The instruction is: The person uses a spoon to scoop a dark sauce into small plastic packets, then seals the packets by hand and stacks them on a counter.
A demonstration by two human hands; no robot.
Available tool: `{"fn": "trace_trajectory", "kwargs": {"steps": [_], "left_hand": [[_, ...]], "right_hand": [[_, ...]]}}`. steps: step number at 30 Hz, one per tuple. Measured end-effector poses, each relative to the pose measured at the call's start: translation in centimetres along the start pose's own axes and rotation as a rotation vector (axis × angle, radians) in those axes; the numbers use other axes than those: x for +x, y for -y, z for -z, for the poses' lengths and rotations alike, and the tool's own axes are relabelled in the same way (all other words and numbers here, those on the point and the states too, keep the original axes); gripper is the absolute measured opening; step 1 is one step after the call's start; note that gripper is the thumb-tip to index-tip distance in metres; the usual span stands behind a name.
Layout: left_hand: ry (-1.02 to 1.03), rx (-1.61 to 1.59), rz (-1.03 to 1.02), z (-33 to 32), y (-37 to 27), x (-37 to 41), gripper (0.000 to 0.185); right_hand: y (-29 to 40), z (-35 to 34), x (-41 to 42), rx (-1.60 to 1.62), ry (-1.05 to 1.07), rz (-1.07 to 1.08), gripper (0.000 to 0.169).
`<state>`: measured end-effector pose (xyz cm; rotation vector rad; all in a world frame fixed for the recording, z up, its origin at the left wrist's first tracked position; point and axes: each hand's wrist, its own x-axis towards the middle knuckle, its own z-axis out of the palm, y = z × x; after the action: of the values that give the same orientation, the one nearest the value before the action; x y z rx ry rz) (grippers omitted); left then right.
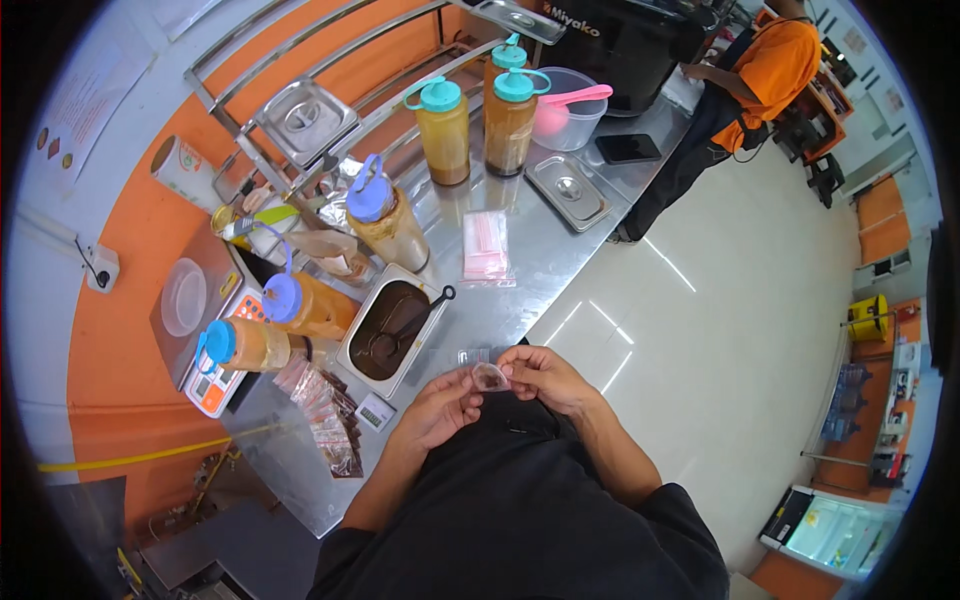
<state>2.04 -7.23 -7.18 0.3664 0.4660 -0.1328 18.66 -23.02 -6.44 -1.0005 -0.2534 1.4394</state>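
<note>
Between both hands, in front of my dark shirt, is a small clear plastic bag (490,378) with some dark brown content. My left hand (444,405) pinches its left side, and my right hand (546,377) grips the right side. Just beyond, at the steel table's edge, lies another small clear zip bag (472,355). To the left stands a steel pan (405,330) of dark brown sauce, with a black ladle (427,311) resting in it. Several filled zip bags (324,420) lie overlapping in a row, beside a small digital timer (375,412).
Squeeze bottles (444,135) stand around the steel table (495,315), near a kitchen scale (225,382). A stack of zip bags (486,247), a steel lid (568,192), a phone (628,148) and a plastic tub (577,112) lie farther off. Another person (772,67) stands at the far end.
</note>
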Motion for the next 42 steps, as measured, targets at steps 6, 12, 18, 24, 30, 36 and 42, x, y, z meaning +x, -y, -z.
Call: {"fn": "trace_trajectory", "kwargs": {"steps": [6, 12, 18, 24, 30, 36, 42], "left_hand": [[0.009, -0.009, 0.055, 2.4, 0.3, 0.5, 0.017], [0.039, -0.060, 0.021, 2.2, 0.0, 0.5, 0.015], [-0.033, 0.144, 0.039, 1.5, -0.2, 0.8, 0.008], [-0.092, 0.384, -0.138, 0.1, -0.7, 1.9, 0.008], [-0.328, 0.637, -0.641, -1.5, 0.3, 4.8, 0.008], [-0.555, 1.074, -0.880, -1.5, 0.7, 6.2, 0.006], [-0.523, 1.095, -0.900, -3.1, -0.3, 6.0, 0.008]], "right_hand": [[-0.8, 0.9, 0.6, 0.009, 0.001, -0.030, 0.012], [0.2, 1.0, 0.1, 0.072, 0.190, -0.077, 0.018], [0.0, 2.3, 0.6, -0.047, 0.177, -0.142, 0.013], [1.4, 1.7, 1.0, -0.182, -0.041, -0.031, 0.009], [1.2, 0.3, 2.2, -0.323, -0.265, 0.291, 0.007], [1.3, -1.4, 2.4, -0.989, -0.707, 0.613, 0.007], [3.2, -0.9, 1.5, -1.264, -0.654, 0.713, 0.014]]}}
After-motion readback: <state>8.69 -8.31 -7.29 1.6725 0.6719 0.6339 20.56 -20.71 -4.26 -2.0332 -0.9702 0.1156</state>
